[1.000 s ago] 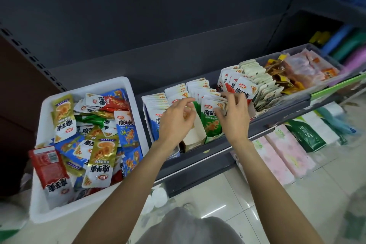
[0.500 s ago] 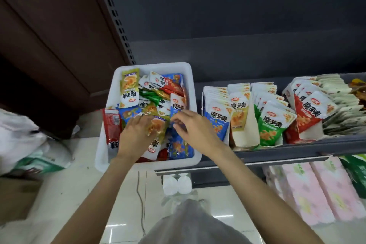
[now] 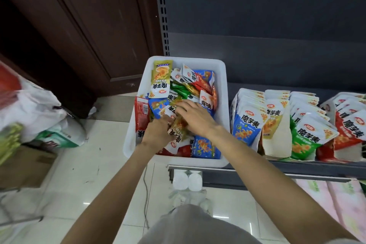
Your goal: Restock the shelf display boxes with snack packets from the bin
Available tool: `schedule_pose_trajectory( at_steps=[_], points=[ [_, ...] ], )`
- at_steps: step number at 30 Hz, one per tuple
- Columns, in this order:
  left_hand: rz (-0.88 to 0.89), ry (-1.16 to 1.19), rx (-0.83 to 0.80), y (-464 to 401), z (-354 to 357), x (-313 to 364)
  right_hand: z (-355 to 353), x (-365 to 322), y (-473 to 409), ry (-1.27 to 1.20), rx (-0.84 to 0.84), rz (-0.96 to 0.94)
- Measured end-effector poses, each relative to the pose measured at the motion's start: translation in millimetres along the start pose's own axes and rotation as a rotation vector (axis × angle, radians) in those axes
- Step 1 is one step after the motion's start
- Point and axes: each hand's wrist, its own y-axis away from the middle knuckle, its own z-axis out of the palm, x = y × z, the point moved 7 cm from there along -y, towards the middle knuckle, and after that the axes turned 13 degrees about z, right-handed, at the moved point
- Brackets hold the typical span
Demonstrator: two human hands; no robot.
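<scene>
The white bin [image 3: 222, 89] sits at the shelf's left end, full of mixed snack packets in yellow, blue, green and red. Both hands are inside it. My left hand [image 3: 156, 133] grips a yellow packet [image 3: 179, 128] that lies on top of the pile. My right hand [image 3: 197, 119] lies over the packets just beyond, fingers stretched out and touching them. To the right stand the display boxes: blue packets [image 3: 245, 125], yellow packets [image 3: 274, 121], green packets [image 3: 309, 136] and red packets [image 3: 349, 128], all upright in rows.
The dark shelf's front edge [image 3: 297, 167] runs right from the bin. Pink packs [image 3: 336, 200] lie on the level below. White and green sacks [image 3: 39, 117] and a cardboard box [image 3: 23, 166] sit on the tiled floor at the left, before a brown door [image 3: 79, 25].
Both hands left the display boxes and went left into the bin. Since half a second ago the left hand has taken hold of a yellow packet, and the view has swung left.
</scene>
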Motion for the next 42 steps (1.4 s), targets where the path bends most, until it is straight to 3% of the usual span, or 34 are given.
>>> schedule_pose_trajectory(
  at_steps=[2, 5, 7, 9, 11, 14, 19, 24, 30, 33, 39, 42],
  points=[
    [0.069, 0.102, 0.156, 7.3, -15.4, 0.9, -17.8, 1.7, 4.3, -0.093, 0.087, -0.009],
    [0.151, 0.516, 0.445, 23.4, -49.9, 5.5, -44.7, 18.4, 22.8, -0.395, 0.163, 0.119],
    [0.121, 0.81, 0.55, 27.3, -66.8, 4.6, -54.1, 29.6, 39.3, -0.676, 0.142, 0.235],
    [0.074, 1.1, 0.519, 24.3, -68.7, 9.0, -57.6, 36.4, 56.1, -1.064, 0.088, 0.339],
    [0.078, 1.172, 0.396, 19.4, -64.2, 21.4, -56.4, 39.1, 70.9, -1.385, 0.029, 0.42],
    [0.124, 1.202, 0.261, 15.2, -54.1, 46.0, -54.4, 44.9, 86.5, -1.524, 0.004, 0.489],
    [0.129, 1.244, 0.281, 5.1, -43.3, 80.4, -60.4, 62.3, 109.3, -1.4, 0.116, 0.482],
    [0.161, 1.278, 0.174, -2.7, -26.8, 116.4, -66.2, 87.2, 144.4, -1.181, 0.251, 0.478],
    [0.53, 0.815, 0.1, -7.2, -19.5, 189.1, -104.9, 133.3, 208.9, -1.07, 0.515, 0.607],
    [0.679, 0.648, 0.092, -9.6, -10.0, 230.4, -129.8, 152.0, 236.9, -0.816, 0.569, 0.61],
    [0.746, 0.528, 0.25, -30.8, 2.5, 272.6, -142.1, 178.6, 252.3, -0.411, 0.764, 0.632],
    [0.748, 0.389, 0.295, -45.0, 6.4, 272.5, -126.0, 189.7, 232.9, -0.371, 0.723, 0.64]
  ],
)
